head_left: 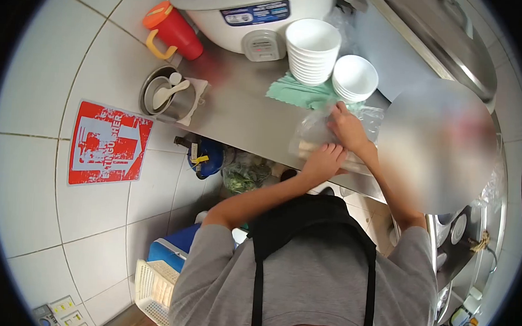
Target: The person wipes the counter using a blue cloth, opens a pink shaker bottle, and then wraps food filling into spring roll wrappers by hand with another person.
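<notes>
A clear plastic bag point(309, 127) with pale contents lies at the front edge of the steel counter. My right hand point(348, 129) is closed, its thumb and fingertips pinching the upper part of the bag. Lower down, my left hand point(324, 164) curls its fingers over the bag's near side, close to the pale contents; its thumb is hidden. Just beyond my hands are a green cloth point(296, 92), a tall stack of white bowls point(313, 51) and a shorter stack of white bowls point(356, 77).
A large white rice cooker point(209, 21) stands at the back of the counter point(240, 98). A red tumbler point(176, 31) and metal containers with a white spoon point(169, 95) are at the left. A large lidded metal vessel point(441, 42) and a blurred round area occupy the right.
</notes>
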`<state>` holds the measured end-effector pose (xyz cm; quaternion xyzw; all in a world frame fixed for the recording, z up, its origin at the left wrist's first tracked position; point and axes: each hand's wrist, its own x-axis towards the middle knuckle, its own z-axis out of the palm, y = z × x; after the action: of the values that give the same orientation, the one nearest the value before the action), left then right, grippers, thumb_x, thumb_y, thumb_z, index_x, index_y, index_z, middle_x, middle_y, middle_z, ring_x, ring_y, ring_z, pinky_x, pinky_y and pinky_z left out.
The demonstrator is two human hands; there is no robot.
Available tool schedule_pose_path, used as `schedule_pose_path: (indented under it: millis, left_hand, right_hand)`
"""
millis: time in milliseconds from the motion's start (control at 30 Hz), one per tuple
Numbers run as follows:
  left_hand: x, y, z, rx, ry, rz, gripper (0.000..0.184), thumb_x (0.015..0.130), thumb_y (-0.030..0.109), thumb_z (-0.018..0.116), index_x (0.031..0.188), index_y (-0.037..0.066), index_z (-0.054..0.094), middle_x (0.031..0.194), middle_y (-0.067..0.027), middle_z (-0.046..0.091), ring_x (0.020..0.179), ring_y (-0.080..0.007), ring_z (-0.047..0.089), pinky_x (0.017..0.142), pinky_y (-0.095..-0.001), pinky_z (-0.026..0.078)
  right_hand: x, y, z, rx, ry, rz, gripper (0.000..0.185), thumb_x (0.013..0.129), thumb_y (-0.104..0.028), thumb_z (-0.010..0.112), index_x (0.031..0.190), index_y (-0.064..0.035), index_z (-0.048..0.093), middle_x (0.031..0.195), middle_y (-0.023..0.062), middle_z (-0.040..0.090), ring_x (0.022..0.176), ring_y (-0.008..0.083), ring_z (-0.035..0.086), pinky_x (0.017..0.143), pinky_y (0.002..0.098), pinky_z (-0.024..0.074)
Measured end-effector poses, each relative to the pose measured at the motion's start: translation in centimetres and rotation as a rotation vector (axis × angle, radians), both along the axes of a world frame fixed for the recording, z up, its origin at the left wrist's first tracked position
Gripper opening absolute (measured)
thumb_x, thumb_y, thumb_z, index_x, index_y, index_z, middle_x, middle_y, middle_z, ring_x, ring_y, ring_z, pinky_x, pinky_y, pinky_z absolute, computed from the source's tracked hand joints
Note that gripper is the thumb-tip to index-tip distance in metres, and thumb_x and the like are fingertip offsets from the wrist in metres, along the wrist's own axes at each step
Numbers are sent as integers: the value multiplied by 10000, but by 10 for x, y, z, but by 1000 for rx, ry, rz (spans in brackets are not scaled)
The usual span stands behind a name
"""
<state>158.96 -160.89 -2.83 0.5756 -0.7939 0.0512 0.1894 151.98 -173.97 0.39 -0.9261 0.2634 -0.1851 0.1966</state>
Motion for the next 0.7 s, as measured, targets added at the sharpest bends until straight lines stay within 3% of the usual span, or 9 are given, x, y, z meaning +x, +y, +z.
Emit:
schedule_pose_path:
  millis: [133, 200, 367, 400, 467, 500, 567, 633, 700]
  left_hand:
    - [10, 19, 9, 124, 17, 155, 522, 737, 464, 597, 1035, 38, 548, 934, -76, 531, 893, -210, 496, 766, -332, 394]
    - [23, 27, 6, 48, 80, 204, 548, 735, 483, 587, 1049, 35, 556, 916, -88, 550, 860, -210, 527, 732, -330, 405]
    - [105, 34, 0, 577, -72, 661, 348, 833, 316, 537, 1048, 49, 590, 1041, -118, 575, 957, -242, 554, 822, -360, 418]
    - [140, 36, -28, 350, -36, 736, 317, 853, 239, 493, 1096, 51, 568, 1103, -135, 569, 991, -265, 558, 842, -399, 416]
    - [196, 31, -23, 37, -238, 790, 383, 859, 267, 504, 1167, 40, 523, 1122, -146, 561, 1004, -282, 547, 858, -419, 398]
    - [227, 27, -36, 85, -9, 826, 428, 846, 299, 535, 1177, 29, 513, 1106, -151, 558, 999, -284, 537, 851, -419, 394]
    - [268, 19, -43, 185, 530, 867, 530, 820, 362, 597, 1198, 7, 492, 1076, -161, 552, 988, -289, 517, 838, -421, 387]
    - [258, 7, 8, 326, 37, 1092, 529, 831, 362, 590, 1200, -3, 490, 1078, -175, 552, 1024, -312, 505, 839, -430, 385]
    - [250, 18, 14, 231, -30, 1014, 520, 843, 362, 578, 1197, -10, 494, 1068, -189, 561, 1045, -334, 500, 852, -440, 387]
  right_hand:
    - [51, 12, -5, 121, 269, 155, 254, 746, -17, 537, 998, 10, 536, 960, 208, 545, 879, 368, 581, 727, 424, 490]
    - [74, 26, -7, 3, 237, 285, 235, 752, -18, 518, 983, 18, 538, 972, 205, 558, 878, 362, 589, 738, 416, 494]
    - [203, 69, -5, -124, -39, 520, 190, 807, -92, 463, 933, 4, 568, 927, 189, 595, 906, 333, 596, 782, 419, 491]
    - [245, 80, -4, -101, 97, 490, 190, 793, -104, 479, 913, -1, 585, 909, 182, 605, 856, 323, 618, 737, 414, 512]
    - [313, 94, -10, -196, 15, 427, 199, 817, -162, 482, 863, -11, 603, 882, 171, 619, 726, 291, 645, 599, 384, 539]
    - [334, 99, 7, -114, 193, 487, 230, 836, -206, 473, 915, -23, 588, 980, 160, 604, 751, 285, 649, 645, 437, 528]
    - [316, 105, 37, -49, 107, 386, 209, 814, -199, 494, 944, -78, 603, 961, 130, 616, 784, 273, 644, 649, 440, 527]
    - [300, 117, 53, 10, 19, 318, 218, 791, -193, 515, 973, -132, 619, 942, 100, 628, 817, 262, 640, 652, 444, 525]
    - [284, 115, 19, -90, -340, 233, 231, 789, -168, 530, 1006, -138, 605, 1010, 106, 598, 940, 270, 597, 747, 443, 498]
